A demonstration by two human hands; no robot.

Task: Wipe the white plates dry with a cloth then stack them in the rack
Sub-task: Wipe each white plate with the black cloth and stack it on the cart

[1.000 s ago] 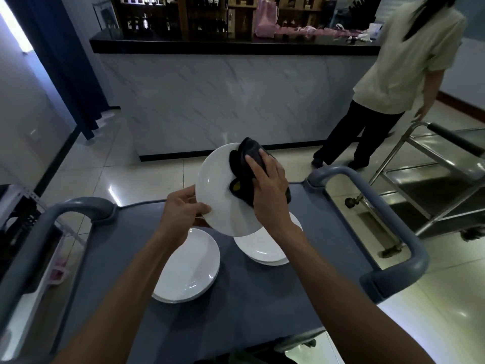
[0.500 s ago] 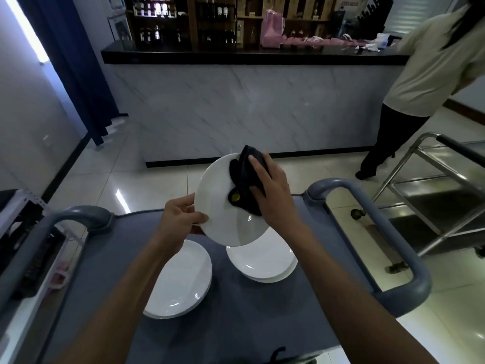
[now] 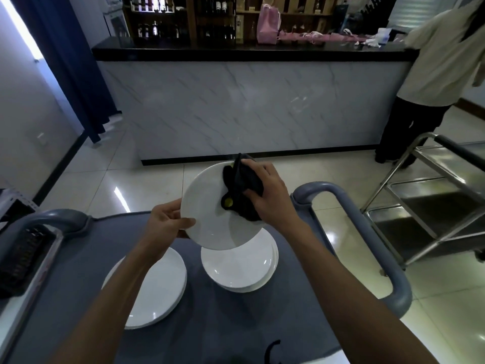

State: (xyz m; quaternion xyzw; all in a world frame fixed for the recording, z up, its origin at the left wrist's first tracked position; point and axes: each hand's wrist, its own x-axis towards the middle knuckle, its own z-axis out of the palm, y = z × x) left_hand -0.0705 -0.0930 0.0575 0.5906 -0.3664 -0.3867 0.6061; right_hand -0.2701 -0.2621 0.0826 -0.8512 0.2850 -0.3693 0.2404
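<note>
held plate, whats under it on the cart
Under the held plate sits a stack of white plates on the grey cart. Its far edge is covered by the held plate, so that part and the exact plate count cannot be seen.

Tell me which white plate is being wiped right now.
The tilted plate held up by the left hand, the dark cloth pressed on it; the other plates lie flat on the cart.

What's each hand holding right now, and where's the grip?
Left hand pinches the white plate at its left rim, thumb on the face. Right hand presses a dark cloth against the plate's upper right, fingers curled over it.
</note>
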